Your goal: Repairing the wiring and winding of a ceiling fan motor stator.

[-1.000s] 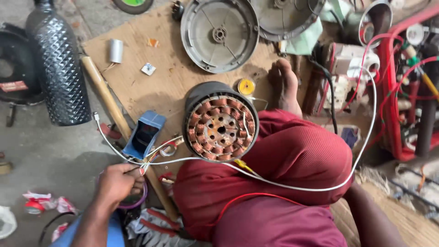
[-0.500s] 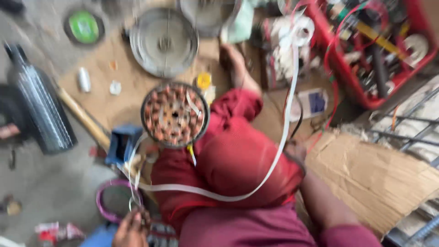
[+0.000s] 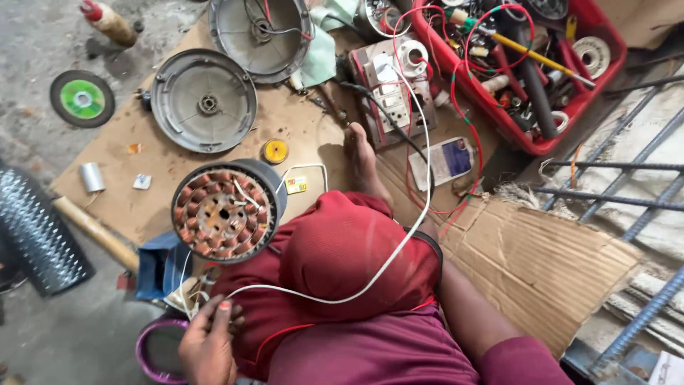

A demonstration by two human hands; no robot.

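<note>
A flat white-and-blue packet [image 3: 452, 161] lies beside a small yellow label [image 3: 296, 185].

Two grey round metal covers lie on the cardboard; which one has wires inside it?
The upper cover, at the frame's top edge beside the pale green cloth. Dark and red wires lie in its bowl; the lower-left cover shows only ribs and a centre hub.

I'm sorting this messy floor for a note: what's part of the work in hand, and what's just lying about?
In hand:
left hand at the wire ends
white cable
wound motor stator

Lying about:
two grey round covers
green grinding disc
yellow tape roll
red tray of tools
wooden handle
</note>
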